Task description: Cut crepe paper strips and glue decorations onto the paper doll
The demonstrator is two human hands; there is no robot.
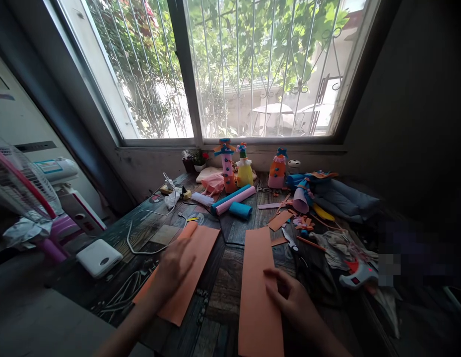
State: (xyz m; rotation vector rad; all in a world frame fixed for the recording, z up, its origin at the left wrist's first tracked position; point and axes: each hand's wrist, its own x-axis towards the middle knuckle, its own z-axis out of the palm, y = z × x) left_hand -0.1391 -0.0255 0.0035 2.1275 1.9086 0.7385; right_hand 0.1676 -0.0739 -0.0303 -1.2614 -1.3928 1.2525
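Observation:
Two orange foam sheets lie on the dark wooden table. My left hand rests flat on the left orange sheet, fingers spread. My right hand presses on the right edge of the long right orange sheet, fingers lying on it. Neither hand grips anything that I can see.
Scissors lie just right of the long sheet. A glue gun sits at the right on a cloth. Rolled foam tubes and decorated bottles stand near the window. A white power bank, cables and a fan are at the left.

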